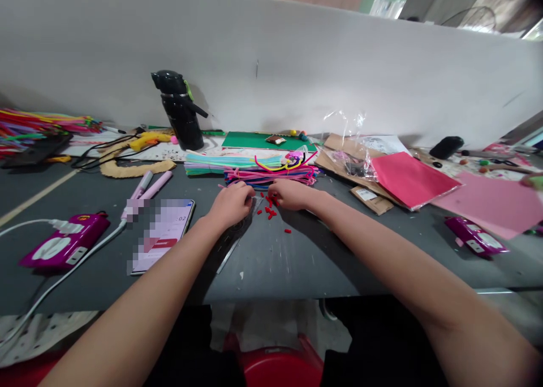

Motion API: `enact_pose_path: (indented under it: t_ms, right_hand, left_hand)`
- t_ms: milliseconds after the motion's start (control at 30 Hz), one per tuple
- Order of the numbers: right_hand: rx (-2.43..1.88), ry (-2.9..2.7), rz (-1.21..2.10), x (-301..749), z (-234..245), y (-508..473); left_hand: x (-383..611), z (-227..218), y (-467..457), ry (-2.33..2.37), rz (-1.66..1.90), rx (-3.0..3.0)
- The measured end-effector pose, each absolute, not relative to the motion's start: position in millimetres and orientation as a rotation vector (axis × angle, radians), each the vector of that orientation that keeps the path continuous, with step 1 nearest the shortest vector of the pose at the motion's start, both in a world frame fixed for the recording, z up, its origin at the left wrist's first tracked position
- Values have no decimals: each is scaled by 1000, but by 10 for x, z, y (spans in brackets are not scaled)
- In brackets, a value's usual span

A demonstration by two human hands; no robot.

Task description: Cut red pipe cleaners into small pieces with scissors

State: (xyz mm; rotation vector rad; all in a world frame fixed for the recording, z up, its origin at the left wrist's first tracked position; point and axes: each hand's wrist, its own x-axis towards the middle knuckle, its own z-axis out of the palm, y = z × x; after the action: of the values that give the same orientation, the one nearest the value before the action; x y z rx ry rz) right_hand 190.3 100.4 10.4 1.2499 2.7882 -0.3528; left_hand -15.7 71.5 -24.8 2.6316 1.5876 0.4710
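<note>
My left hand [232, 202] and my right hand [292, 194] rest close together on the dark grey table [297, 257], fingers curled. Between them lies a scatter of several small red pieces [268, 208]. A thin pink strand sticks out from my left hand's fingers toward the left; whether the hand grips it I cannot tell for sure. My right hand's fingertips touch the red pieces. Just behind both hands is a flat stack of pink, blue and purple pipe cleaners [271, 175], with teal ones [220, 163] to its left.
A phone [163, 234] lies left of my left arm, with pink markers [146, 189] and a magenta power bank [65, 241] on a white cable. Black flask [180, 111], yellow glue gun [146, 141], green mat [258, 141], red paper [413, 179], pink sheet [492, 200], second magenta device [475, 237].
</note>
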Motion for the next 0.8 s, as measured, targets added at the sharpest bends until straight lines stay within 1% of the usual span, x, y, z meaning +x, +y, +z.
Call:
enact_pose_path:
  t_ms: [100, 167, 300, 400, 600, 800]
  right_hand:
    - [1199, 2787, -479, 1974, 211, 930]
    - [1251, 2786, -521, 2076, 282, 952]
    - [1538, 2706, -428, 2316, 331, 1118]
    - [1618, 2600, -410, 2393, 282, 1193]
    - [1588, 2524, -499, 2225, 193, 1114]
    - [1408, 2571, -689, 2024, 238, 998]
  left_hand:
    - [-139, -255, 706, 1619, 497, 2626]
    - [-100, -263, 704, 1588, 520, 2632]
    - [18, -265, 704, 1542, 477, 2641]
    - [97, -256, 701, 1541, 404, 2646]
    - [172, -212, 628, 1434, 419, 2680]
    - [146, -114, 545, 1288, 440, 2577]
